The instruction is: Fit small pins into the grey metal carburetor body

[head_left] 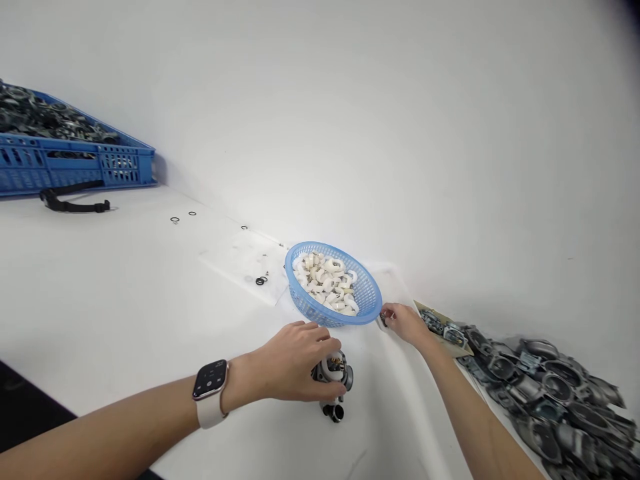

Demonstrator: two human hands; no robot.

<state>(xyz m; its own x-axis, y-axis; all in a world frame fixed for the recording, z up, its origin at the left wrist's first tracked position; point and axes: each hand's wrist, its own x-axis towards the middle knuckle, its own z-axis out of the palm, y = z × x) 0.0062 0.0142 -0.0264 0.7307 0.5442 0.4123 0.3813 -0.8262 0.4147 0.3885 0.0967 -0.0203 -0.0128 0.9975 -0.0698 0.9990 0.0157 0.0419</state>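
Observation:
My left hand (307, 360) is wrapped round a dark metal carburetor (349, 377) on the white tabletop. A white plastic ring-shaped part (331, 368) sits in its upturned top, with brass-coloured bits inside, and a dark round outlet (337, 413) sticks out towards me. Past the basket's right side, my right hand (400, 320) is closed, its fingertips pinched at something small and dark that I cannot make out. Close to both hands stands a round blue basket (367, 317) holding many white plastic ring-shaped pieces (327, 283).
Metal carburetor bodies (557, 393) are heaped at the right, beside a shallow box of small metal parts (463, 339). Black rubber rings (261, 281) lie left of the basket. A blue crate (135, 167) full of metal parts and a black strap (75, 205) are at far left.

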